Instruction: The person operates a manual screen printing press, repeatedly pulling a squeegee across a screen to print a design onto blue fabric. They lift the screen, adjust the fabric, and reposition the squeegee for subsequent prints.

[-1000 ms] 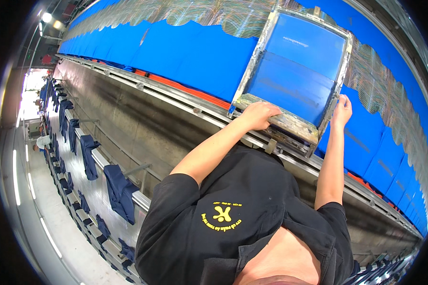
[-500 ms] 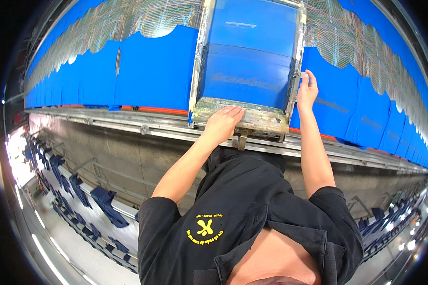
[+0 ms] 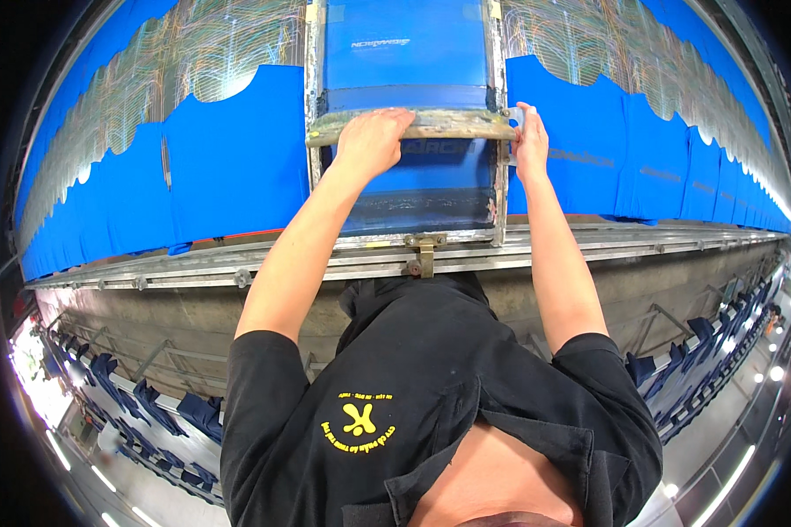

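Note:
A screen printing frame (image 3: 498, 198) with a translucent mesh lies over the blue fabric on the long table. Across it stretches a worn, paint-smeared squeegee (image 3: 461, 125), partway up the mesh. My left hand (image 3: 373, 145) is closed over the squeegee's left half, its fingertips hidden on the far side. At the frame's right edge, my right hand (image 3: 531, 145) pinches a small pale tab (image 3: 515, 116), close to the squeegee's right end. Dark ink (image 3: 413, 204) streaks the mesh on the near side of the squeegee.
Blue cut fabric panels (image 3: 237, 149) lie in a row along the table, some at the right with dark prints. A metal rail (image 3: 185, 274) edges the table, with a bracket (image 3: 426, 255) on the frame's near end. Behind me, dark garments (image 3: 200, 415) hang over racks.
The squeegee has slid from the near end of the frame away from me, with my left hand on it. My right hand stays at the frame's right edge. The view has shifted slightly.

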`<state>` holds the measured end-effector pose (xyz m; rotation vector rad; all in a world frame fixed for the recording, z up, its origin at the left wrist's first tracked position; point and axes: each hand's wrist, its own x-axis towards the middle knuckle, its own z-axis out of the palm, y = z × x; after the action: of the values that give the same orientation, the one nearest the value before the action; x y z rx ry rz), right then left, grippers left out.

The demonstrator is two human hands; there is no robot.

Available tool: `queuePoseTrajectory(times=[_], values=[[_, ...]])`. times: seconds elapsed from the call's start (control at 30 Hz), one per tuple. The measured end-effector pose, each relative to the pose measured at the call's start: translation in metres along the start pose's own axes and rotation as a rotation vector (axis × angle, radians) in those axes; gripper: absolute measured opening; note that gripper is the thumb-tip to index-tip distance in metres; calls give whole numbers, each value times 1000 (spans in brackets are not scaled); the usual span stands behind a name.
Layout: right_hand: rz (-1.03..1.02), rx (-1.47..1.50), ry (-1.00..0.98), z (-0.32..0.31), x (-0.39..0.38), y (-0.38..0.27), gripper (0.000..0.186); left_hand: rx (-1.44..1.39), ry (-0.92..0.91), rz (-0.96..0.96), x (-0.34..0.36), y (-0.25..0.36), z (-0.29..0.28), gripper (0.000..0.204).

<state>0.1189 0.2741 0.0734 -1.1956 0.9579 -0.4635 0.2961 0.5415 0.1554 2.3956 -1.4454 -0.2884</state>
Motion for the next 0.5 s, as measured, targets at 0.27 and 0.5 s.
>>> queuePoseTrajectory(times=[0.27, 0.5], values=[[-20, -11, 20, -5, 0, -2, 45, -52, 62, -31, -1, -7, 39, 61], [-3, -12, -28, -6, 0, -4, 49, -74, 29, -107, -11, -1, 36, 62]])
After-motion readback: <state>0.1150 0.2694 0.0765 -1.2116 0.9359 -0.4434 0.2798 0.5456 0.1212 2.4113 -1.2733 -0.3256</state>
